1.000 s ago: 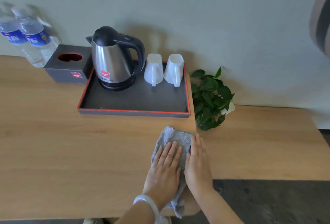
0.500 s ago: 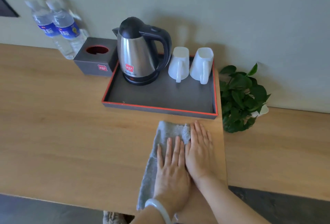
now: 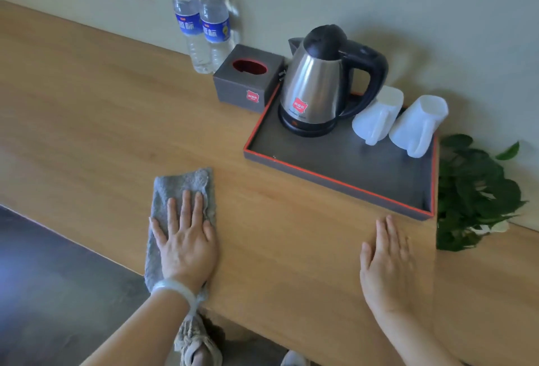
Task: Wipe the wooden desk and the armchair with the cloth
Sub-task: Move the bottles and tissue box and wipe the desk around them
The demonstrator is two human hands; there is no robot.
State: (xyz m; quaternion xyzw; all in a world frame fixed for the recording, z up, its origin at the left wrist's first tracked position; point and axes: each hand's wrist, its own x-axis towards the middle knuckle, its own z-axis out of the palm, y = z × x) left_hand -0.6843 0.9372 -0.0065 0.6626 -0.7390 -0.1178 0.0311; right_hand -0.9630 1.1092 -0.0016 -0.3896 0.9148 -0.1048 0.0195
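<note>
Left hand (image 3: pixel 186 246) lies flat on the grey cloth (image 3: pixel 180 182), fingers straight and slightly spread, pressing it onto the wooden desk (image 3: pixel 87 103) near the front edge, a pale bracelet (image 3: pixel 175 290) on the wrist. The cloth's near end hangs over that edge. Over to the right hand (image 3: pixel 388 263): palm down on bare wood, fingers straight and close together, holding nothing, well apart from the cloth and just in front of the tray's (image 3: pixel 335 182) near corner. On the tray stand a steel kettle (image 3: pixel 315 88) and two white cups (image 3: pixel 376 114), upside down. A grey tissue box (image 3: pixel 245 82) sits touching the tray's far left corner, two water bottles (image 3: pixel 201 24) behind it by the wall. A leafy plant (image 3: pixel 478 196) sits right of the tray, and a shoe (image 3: pixel 195 342) shows below the desk edge.
</note>
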